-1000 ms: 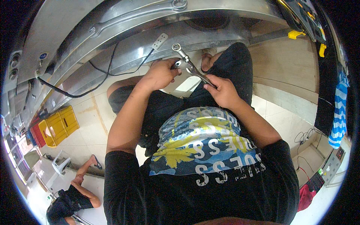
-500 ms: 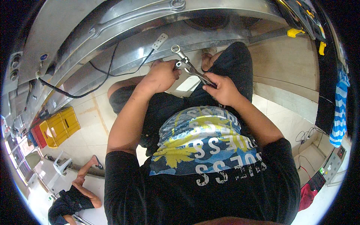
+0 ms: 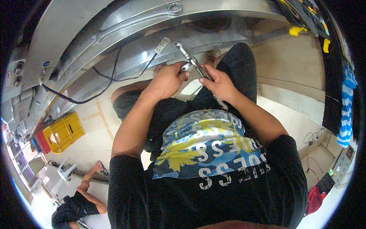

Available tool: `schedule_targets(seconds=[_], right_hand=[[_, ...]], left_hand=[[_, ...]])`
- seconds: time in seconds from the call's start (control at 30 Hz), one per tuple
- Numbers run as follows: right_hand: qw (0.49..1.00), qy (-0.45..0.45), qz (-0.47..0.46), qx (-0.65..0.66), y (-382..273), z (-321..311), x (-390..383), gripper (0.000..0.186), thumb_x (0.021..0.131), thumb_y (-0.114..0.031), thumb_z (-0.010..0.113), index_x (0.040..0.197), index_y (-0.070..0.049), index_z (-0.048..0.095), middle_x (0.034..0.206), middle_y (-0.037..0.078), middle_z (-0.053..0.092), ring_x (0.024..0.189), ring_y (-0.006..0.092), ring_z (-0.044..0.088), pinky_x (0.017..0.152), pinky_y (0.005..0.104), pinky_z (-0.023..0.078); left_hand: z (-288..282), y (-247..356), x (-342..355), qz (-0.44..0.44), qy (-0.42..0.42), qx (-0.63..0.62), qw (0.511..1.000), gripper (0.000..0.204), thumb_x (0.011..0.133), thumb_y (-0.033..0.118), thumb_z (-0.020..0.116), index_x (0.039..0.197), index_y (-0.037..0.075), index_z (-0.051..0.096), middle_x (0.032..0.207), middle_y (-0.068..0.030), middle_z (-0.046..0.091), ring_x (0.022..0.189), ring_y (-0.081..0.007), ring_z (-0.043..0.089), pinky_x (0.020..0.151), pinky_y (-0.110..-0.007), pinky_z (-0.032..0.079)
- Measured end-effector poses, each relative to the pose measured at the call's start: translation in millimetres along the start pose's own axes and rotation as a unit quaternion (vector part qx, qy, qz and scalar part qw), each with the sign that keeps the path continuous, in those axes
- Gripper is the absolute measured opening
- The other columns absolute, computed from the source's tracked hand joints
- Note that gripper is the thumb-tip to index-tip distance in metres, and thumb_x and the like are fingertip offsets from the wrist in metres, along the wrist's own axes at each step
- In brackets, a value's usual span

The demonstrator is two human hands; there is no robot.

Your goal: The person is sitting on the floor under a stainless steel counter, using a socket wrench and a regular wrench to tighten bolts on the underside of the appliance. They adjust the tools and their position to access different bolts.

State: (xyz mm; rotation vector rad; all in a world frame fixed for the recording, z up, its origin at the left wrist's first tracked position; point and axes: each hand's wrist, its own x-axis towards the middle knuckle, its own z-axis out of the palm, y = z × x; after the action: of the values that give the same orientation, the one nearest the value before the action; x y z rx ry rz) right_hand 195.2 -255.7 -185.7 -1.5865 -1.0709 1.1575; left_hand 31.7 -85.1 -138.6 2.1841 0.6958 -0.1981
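My right hand (image 3: 221, 83) is closed around a shiny metal wrench (image 3: 199, 69), gripped near its middle. The wrench slants from its small head by the steel unit down towards my lap. More than one tool may be in that grip; their overlap makes this hard to tell. My left hand (image 3: 167, 81) is closed beside the wrench, pinching a short shiny metal piece (image 3: 186, 66) between thumb and fingers. That piece touches or nearly touches the wrench shaft, and its kind is unclear because the fingers cover most of it.
A large combination wrench (image 3: 133, 23) lies on the curved steel unit (image 3: 87, 70) ahead. A white power strip (image 3: 162, 45) with a black cable (image 3: 143, 70) rests below it. Yellow crate (image 3: 63, 132) at left; another person's leg (image 3: 89, 179) at lower left; wooden panel (image 3: 289, 65) at right.
The wrench in my right hand has turned, its ring end now seen edge-on and its lower end showing near my lap. Both hands stay close together, the right slightly further left.
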Motion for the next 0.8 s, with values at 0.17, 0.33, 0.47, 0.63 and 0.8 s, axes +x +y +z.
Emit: schedule_targets(seconds=[0.17, 0.33, 0.47, 0.63, 0.8], right_hand=[[0.989, -0.025, 0.043, 0.143, 5.2, -16.8, -3.1, 0.049, 0.101, -0.021, 0.059, 0.145, -0.004, 0.046, 0.084, -0.001, 0.055, 0.072, 0.0094, 0.051, 0.067, 0.0253, 0.044], [0.98, -0.076, 0.068, 0.17, 0.6, -23.3, -8.0, 0.058, 0.103, -0.035, 0.057, 0.15, -0.005, 0.042, 0.076, -0.001, 0.053, 0.066, 0.009, 0.049, 0.06, 0.0234, 0.038], [0.982, -0.085, 0.072, 0.154, -8.4, -21.6, -10.9, 0.059, 0.102, -0.036, 0.058, 0.15, -0.006, 0.043, 0.075, -0.001, 0.052, 0.066, 0.0082, 0.048, 0.06, 0.0234, 0.038], [0.988, -0.093, 0.077, 0.097, -14.1, -23.4, -10.3, 0.058, 0.102, -0.032, 0.057, 0.152, -0.007, 0.041, 0.074, -0.002, 0.051, 0.064, 0.0072, 0.047, 0.058, 0.0229, 0.038], [0.973, -0.131, 0.14, 0.133, -14.4, -24.9, -10.3, 0.06, 0.103, -0.03, 0.056, 0.156, -0.01, 0.036, 0.071, -0.002, 0.048, 0.061, 0.0077, 0.044, 0.056, 0.0227, 0.038]], left_hand=[[-3.8, -14.6, -3.9, -0.068, 0.003, -0.116, 0.991, 0.041, 0.098, 0.031, 0.059, 0.126, 0.001, 0.061, 0.104, -0.0228, 0.071, 0.105, -0.0409, 0.066, 0.096, -0.048, 0.047], [-4.0, -12.5, 1.5, -0.068, 0.02, -0.101, 0.992, 0.043, 0.098, 0.029, 0.06, 0.13, 0.0, 0.058, 0.1, -0.0204, 0.071, 0.094, -0.0347, 0.067, 0.084, -0.044, 0.051], [1.9, -10.5, 2.1, -0.059, 0.044, -0.069, 0.995, 0.043, 0.098, 0.03, 0.06, 0.13, 0.001, 0.059, 0.102, -0.0209, 0.071, 0.096, -0.0358, 0.066, 0.088, -0.046, 0.049], [1.0, -6.5, -1.2, -0.052, 0.045, -0.061, 0.996, 0.044, 0.098, 0.032, 0.058, 0.132, 0.005, 0.059, 0.109, -0.0228, 0.071, 0.111, -0.0425, 0.063, 0.099, -0.05, 0.045], [7.8, -11.5, -1.2, -0.064, 0.028, -0.094, 0.993, 0.046, 0.1, 0.032, 0.056, 0.136, 0.004, 0.055, 0.111, -0.0232, 0.07, 0.112, -0.0407, 0.064, 0.101, -0.047, 0.044]])
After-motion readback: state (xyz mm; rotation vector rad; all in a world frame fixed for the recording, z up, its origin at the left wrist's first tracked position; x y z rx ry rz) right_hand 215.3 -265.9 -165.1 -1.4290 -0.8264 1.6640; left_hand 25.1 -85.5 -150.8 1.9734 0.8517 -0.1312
